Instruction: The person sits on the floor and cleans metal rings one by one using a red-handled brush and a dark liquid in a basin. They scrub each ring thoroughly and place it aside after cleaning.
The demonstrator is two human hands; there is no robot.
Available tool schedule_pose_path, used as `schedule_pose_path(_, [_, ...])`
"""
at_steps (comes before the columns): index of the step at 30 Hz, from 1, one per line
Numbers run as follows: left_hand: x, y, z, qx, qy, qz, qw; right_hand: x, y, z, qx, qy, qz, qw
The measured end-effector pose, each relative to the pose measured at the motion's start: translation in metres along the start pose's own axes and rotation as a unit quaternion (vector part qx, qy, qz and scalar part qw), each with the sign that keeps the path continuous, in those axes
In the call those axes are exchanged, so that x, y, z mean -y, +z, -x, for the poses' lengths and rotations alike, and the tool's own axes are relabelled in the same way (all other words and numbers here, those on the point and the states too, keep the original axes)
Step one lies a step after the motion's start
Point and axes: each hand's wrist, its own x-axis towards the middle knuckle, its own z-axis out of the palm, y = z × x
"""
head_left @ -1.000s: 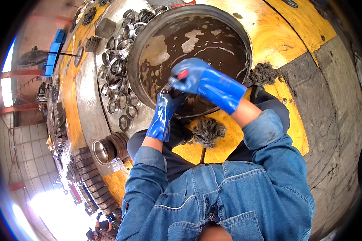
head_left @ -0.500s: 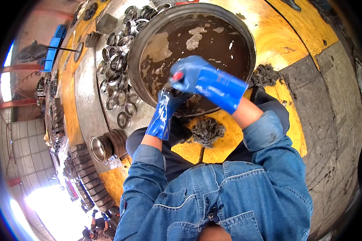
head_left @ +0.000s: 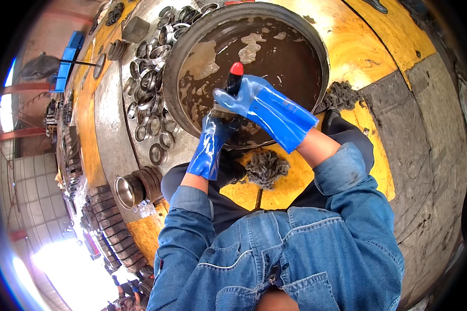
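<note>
My right hand [head_left: 246, 96], in a blue rubber glove, is closed around a black-handled tool [head_left: 234, 83] with a red end, which points up and away from me. The tool's lower end meets a greyish part by my left hand, where I cannot make out its kind. My left hand [head_left: 216, 132], also in a wet blue glove, is closed just below it on something mostly hidden by the gloves. Both hands are over the near rim of a large round tub [head_left: 172, 88] of dark brown liquid with foam patches.
Many metal rings [head_left: 148, 98] lie piled left of the tub. A stack of larger rings [head_left: 132, 189] sits by my left leg. Dark shavings lie between my feet [head_left: 266, 168] and right of the tub [head_left: 340, 96]. A metal block [head_left: 136, 29] stands far left.
My right hand has turned, so the tool's red end now stands up clear of the glove. My left hand stays nearly in place.
</note>
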Motion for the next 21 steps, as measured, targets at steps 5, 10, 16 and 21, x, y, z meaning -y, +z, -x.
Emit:
schedule_pose_path(5, [-0.029, -0.003, 0.001, -0.025, 0.025, -0.015, 0.999, -0.068, -0.023, -0.011, -0.069, 0.123, -0.032, 0.99])
schedule_pose_path(10, [-0.091, -0.021, 0.009, -0.023, 0.023, -0.241, 0.97, -0.093, -0.032, -0.009, -0.095, 0.25, 0.025, 0.963])
schedule_pose_path(16, [-0.184, 0.001, -0.021, 0.09, -0.056, -0.397, 0.912, -0.112, -0.004, -0.009, -0.05, 0.268, 0.151, 0.95])
schedule_pose_path(21, [-0.142, 0.001, -0.015, 0.024, 0.078, -0.266, 0.961, -0.171, -0.015, -0.018, 0.005, 0.265, 0.289, 0.92])
